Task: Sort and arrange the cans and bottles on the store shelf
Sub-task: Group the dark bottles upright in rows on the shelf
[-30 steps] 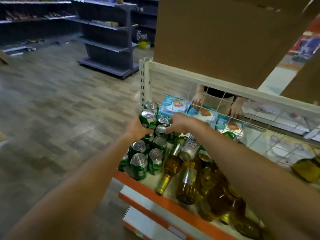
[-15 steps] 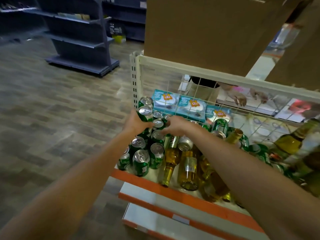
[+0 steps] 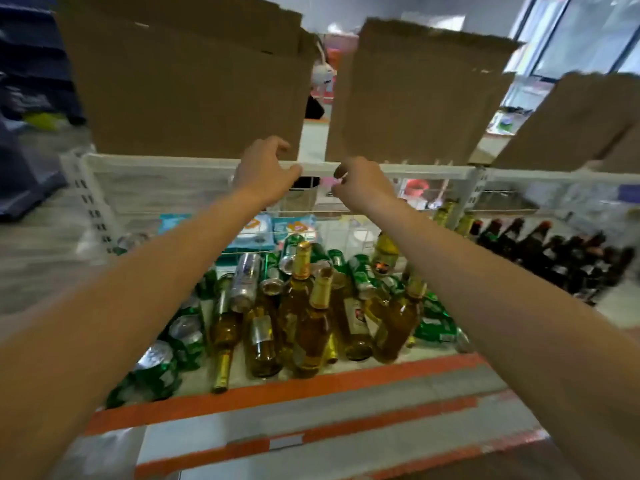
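A jumble of amber glass bottles (image 3: 308, 327) with gold caps lies in the middle of the white shelf with an orange front edge (image 3: 277, 393). Green cans (image 3: 162, 368) lie at the shelf's left end, and more green cans (image 3: 433, 323) sit on the right behind the bottles. A silver can (image 3: 246, 282) lies among them. My left hand (image 3: 265, 168) and my right hand (image 3: 362, 183) are raised side by side above the pile, in front of the white wire back rail (image 3: 426, 169). Both hold nothing, with fingers loosely curled.
Brown cardboard boxes (image 3: 194, 88) stand on the level above the rail. A row of dark bottles (image 3: 554, 254) fills the neighbouring bay at right. Blue and white packs (image 3: 256, 230) lie behind the wire mesh. Lower shelf lips with orange strips (image 3: 311, 434) jut toward me.
Both hands let go of the green cans at the shelf's left end and rose to the middle, up by the back rail. The view swung right and now faces the shelf.
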A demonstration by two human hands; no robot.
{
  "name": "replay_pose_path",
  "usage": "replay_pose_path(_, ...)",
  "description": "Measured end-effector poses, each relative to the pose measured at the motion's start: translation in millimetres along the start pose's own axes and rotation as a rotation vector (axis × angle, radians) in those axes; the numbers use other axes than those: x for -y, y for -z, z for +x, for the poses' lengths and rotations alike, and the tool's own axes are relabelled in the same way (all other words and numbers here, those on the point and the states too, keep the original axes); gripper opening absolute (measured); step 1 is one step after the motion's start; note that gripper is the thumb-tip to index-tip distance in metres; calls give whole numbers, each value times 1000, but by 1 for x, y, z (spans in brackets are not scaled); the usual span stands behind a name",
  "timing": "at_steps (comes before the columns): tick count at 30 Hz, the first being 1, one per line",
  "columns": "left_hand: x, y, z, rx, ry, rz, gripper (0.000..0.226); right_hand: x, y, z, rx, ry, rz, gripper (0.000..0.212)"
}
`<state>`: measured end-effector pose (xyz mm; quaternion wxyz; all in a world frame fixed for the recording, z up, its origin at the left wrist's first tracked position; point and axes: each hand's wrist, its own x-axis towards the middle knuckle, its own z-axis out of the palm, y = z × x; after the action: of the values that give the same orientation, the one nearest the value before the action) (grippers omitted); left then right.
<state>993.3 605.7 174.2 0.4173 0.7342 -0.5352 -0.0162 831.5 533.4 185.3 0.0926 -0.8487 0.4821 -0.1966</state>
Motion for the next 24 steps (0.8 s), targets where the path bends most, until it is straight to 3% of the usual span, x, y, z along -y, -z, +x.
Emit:
replay_pose_path(5,-73,-93,-19,334,-117,-12,48,-126,27,-26,29,-191,-25,34)
replay_pose_path(9,-113,-164,-28,467,-150,64,45,-216,31,-36,102,-277,-89,21)
replay_pose_path(15,-164,-251,-24,532,-89,69,33,-328,12,-33,361,-265,-132,23)
replay_pose_path(18,-193,-274,-15,520,-34,62,30,-372,-1,-31,411,-277,-173,13)
replay_pose_path(24,-219,-342,-34,650,-9,147,30,-439,-21,-47,446,-343,-118,20)
